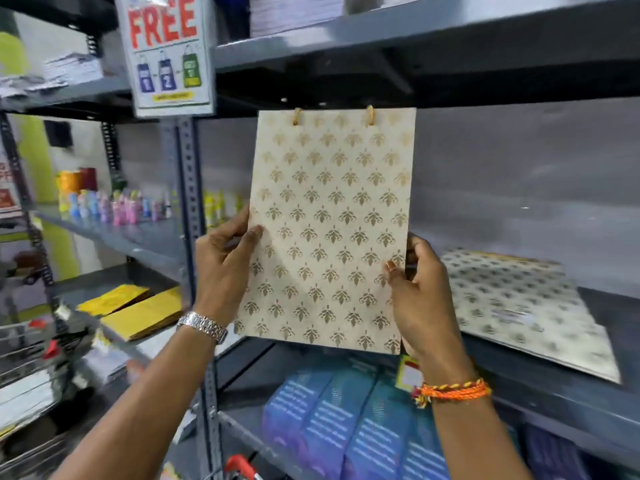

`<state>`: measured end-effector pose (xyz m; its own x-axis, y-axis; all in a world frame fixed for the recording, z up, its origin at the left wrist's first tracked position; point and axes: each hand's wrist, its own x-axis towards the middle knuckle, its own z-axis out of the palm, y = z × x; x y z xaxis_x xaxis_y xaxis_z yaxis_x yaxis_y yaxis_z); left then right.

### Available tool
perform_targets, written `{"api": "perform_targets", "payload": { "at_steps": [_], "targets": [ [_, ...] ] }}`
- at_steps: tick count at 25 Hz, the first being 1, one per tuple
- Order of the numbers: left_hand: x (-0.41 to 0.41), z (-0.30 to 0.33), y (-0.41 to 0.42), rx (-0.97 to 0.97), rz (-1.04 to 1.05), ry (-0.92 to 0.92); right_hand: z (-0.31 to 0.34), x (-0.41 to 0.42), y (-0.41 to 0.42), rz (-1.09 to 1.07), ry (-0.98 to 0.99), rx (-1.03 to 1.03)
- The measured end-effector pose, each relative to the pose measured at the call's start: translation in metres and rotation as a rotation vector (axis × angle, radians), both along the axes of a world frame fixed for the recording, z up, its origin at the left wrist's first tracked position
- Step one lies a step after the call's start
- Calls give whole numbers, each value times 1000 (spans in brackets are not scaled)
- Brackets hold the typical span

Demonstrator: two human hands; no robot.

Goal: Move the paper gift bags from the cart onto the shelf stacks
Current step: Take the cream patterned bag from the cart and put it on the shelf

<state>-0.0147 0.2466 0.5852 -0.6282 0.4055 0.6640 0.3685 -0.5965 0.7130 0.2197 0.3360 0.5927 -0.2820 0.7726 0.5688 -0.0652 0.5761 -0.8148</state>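
Note:
A flat cream paper gift bag [329, 230] with a gold floral pattern and gold cord handles is held upright in front of the grey shelf [554, 386]. My left hand [225, 268] grips its left edge and my right hand [419, 285] grips its right edge. A stack of matching patterned gift bags [519, 306] lies flat on the shelf, to the right of the held bag. A red cart handle [242, 465] shows at the bottom edge; the cart's contents are out of view.
Blue boxes [346, 431] fill the shelf below. Yellow envelopes [138, 313] lie on the left shelf, small coloured bottles [114, 206] above them. A "FREE" sign [166, 53] hangs from the upper shelf. A perforated upright post [190, 202] divides the two shelving bays.

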Motion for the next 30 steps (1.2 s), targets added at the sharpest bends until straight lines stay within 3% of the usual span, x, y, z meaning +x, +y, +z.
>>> {"api": "perform_targets", "payload": {
  "at_steps": [3, 6, 11, 18, 26, 30],
  "targets": [
    [42, 15, 62, -46, -13, 28, 15, 56, 28, -137, -8, 25],
    [88, 23, 114, -206, -170, 146, 27, 109, 58, -283, -88, 58],
    [147, 20, 166, -495, -360, 348, 23, 168, 89, -531, -383, 18],
    [170, 5, 186, -881, -217, 609, 8, 180, 93, -608, -758, -110],
    [187, 6, 179, -928, -203, 639, 9, 180, 85, -663, -906, -94],
    [184, 13, 162, -867, -209, 499, 16, 181, 81, -659, -884, -76]
  ]
}}
